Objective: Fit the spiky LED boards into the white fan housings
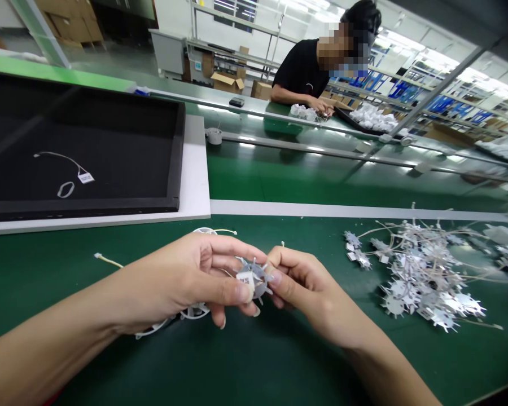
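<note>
Between my two hands is a silvery star-shaped metal plate [261,287] with thin prongs round its edge and a small white labelled block [245,280] on it. My left hand [205,273] grips it, thumb on the white block and fingers behind. With thumb and forefinger pinched, my right hand [298,279] holds the plate's right edge. White ring-shaped plastic parts [196,311] lie on the green table under my left hand, mostly hidden by it. A thin wire with a white connector [105,259] sticks out beyond my left forearm.
A heap of similar star-shaped plates with wires [423,270] lies at the right. At the left, a black tray [110,206] holds a wired white piece and a small clear loop. Across the bench, a co-worker [305,73] handles white parts.
</note>
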`<state>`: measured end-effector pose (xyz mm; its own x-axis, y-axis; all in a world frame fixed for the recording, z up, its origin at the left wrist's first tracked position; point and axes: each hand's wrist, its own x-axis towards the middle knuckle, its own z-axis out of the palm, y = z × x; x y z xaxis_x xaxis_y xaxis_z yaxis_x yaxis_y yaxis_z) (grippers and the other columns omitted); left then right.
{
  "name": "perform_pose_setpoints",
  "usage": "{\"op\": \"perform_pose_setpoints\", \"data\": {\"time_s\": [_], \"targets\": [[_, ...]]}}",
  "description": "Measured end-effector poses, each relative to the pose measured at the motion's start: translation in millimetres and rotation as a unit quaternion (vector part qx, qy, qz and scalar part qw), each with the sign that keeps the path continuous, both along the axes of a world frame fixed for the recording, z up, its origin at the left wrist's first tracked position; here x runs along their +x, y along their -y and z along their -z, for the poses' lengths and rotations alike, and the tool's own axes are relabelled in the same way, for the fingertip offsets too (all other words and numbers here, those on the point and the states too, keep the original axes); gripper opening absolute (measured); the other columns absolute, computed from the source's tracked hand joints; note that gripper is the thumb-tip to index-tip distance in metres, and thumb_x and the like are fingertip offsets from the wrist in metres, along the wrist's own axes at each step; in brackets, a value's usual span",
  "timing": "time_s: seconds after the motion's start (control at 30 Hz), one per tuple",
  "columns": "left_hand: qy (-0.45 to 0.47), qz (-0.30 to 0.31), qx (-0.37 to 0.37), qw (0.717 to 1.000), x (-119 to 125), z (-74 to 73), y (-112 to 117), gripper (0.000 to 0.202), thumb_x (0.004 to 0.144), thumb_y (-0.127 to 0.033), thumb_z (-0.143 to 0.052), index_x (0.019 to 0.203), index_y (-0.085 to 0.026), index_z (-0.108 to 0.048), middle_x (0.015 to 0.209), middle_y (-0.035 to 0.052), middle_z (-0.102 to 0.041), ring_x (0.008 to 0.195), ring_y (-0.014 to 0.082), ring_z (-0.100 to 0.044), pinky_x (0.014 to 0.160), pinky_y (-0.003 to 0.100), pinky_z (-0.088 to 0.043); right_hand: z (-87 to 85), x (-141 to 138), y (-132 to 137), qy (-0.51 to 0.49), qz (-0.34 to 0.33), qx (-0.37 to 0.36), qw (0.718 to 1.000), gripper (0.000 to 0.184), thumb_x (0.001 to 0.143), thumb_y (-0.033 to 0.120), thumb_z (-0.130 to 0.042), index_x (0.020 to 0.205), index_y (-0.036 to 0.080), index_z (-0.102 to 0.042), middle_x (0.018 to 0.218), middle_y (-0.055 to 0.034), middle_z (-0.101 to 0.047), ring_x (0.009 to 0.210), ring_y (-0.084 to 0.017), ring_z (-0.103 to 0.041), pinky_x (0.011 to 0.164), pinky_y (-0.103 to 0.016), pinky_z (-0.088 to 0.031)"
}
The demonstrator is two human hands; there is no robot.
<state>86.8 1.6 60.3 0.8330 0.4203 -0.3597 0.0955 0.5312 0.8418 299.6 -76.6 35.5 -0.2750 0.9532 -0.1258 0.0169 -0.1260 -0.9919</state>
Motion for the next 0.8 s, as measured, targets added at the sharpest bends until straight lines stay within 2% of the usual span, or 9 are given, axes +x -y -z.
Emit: {"op": "perform_pose_setpoints", "data": {"time_s": [0.1, 0.2, 0.3, 0.37, 0.47, 0.63, 0.8], "targets": [[-0.017, -0.003, 0.013, 1.0, -0.1, 0.0, -0.3, 0.033, 0.088, -0.021, -0.085, 0.12, -0.027, -0.079, 0.088, -0.0006, -0.083, 0.085, 0.0157, -0.078, 0.058, 0.014, -0.058, -0.1, -0.8, 1.3, -0.018, -0.008, -0.008, 1.0, 0.048, 0.097, 0.062, -0.071, 0.08, 0.02, -0.055, 0.062, 0.0077, -0.043, 0.055, -0.009, -0.031, 0.05, -0.025, -0.023], [-0.023, 0.005, 0.03, 0.999, 0.7, -1.5, -0.2, 0.026, 0.087, -0.02, -0.084, 0.113, -0.026, -0.082, 0.085, -0.0002, -0.082, 0.079, 0.0137, -0.075, 0.059, 0.013, -0.057, -0.2, -0.8, 2.0, -0.02, -0.018, -0.012, 1.0, 0.048, 0.098, 0.062, -0.07, 0.08, 0.02, -0.054, 0.061, 0.0086, -0.04, 0.054, -0.009, -0.026, 0.049, -0.026, -0.02], [-0.026, 0.004, 0.039, 0.999, 2.1, -3.6, 0.0, 0.02, 0.086, -0.02, -0.084, 0.105, -0.025, -0.084, 0.08, -0.0014, -0.081, 0.07, 0.0112, -0.07, 0.057, 0.013, -0.057, 0.4, -0.2, 1.6, -0.008, -0.014, -0.007, 1.0, 0.048, 0.098, 0.063, -0.069, 0.08, 0.02, -0.055, 0.062, 0.0083, -0.04, 0.054, -0.009, -0.028, 0.051, -0.027, -0.021], [-0.027, 0.002, 0.04, 0.999, 2.5, -4.2, -0.8, 0.019, 0.085, -0.022, -0.086, 0.103, -0.025, -0.084, 0.079, -0.0019, -0.08, 0.066, 0.0102, -0.068, 0.056, 0.012, -0.058, 1.3, 0.1, 1.4, 0.0, -0.011, 0.003, 1.0, 0.048, 0.098, 0.064, -0.068, 0.081, 0.02, -0.056, 0.064, 0.0063, -0.045, 0.057, -0.01, -0.034, 0.052, -0.027, -0.026], [-0.029, 0.013, 0.045, 0.998, 1.5, -2.9, -3.5, 0.02, 0.085, -0.029, -0.089, 0.104, -0.024, -0.085, 0.079, -0.0016, -0.08, 0.067, 0.0106, -0.068, 0.055, 0.011, -0.058, 2.0, -0.2, 2.0, 0.003, -0.009, 0.006, 1.0, 0.049, 0.098, 0.065, -0.067, 0.082, 0.02, -0.056, 0.067, 0.0037, -0.051, 0.061, -0.012, -0.042, 0.055, -0.027, -0.03], [-0.019, 0.05, 0.038, 0.998, -0.8, 1.1, -5.1, 0.019, 0.091, -0.021, -0.08, 0.11, -0.024, -0.083, 0.081, -0.0017, -0.079, 0.074, 0.0109, -0.07, 0.057, 0.011, -0.06, -0.2, -2.4, 3.8, -0.005, 0.0, -0.021, 1.0, 0.053, 0.096, 0.068, -0.069, 0.079, 0.021, -0.055, 0.06, 0.0091, -0.037, 0.054, -0.008, -0.026, 0.049, -0.026, -0.02], [-0.027, 0.053, 0.034, 0.998, -2.5, 0.2, -3.8, 0.014, 0.092, -0.022, -0.08, 0.106, -0.022, -0.082, 0.079, -0.0025, -0.08, 0.064, 0.0076, -0.068, 0.057, 0.011, -0.061, -3.9, -4.9, 5.5, 0.02, 0.008, -0.037, 0.999, 0.057, 0.093, 0.075, -0.068, 0.078, 0.021, -0.053, 0.059, 0.0095, -0.035, 0.052, -0.008, -0.025, 0.048, -0.026, -0.018]]}}
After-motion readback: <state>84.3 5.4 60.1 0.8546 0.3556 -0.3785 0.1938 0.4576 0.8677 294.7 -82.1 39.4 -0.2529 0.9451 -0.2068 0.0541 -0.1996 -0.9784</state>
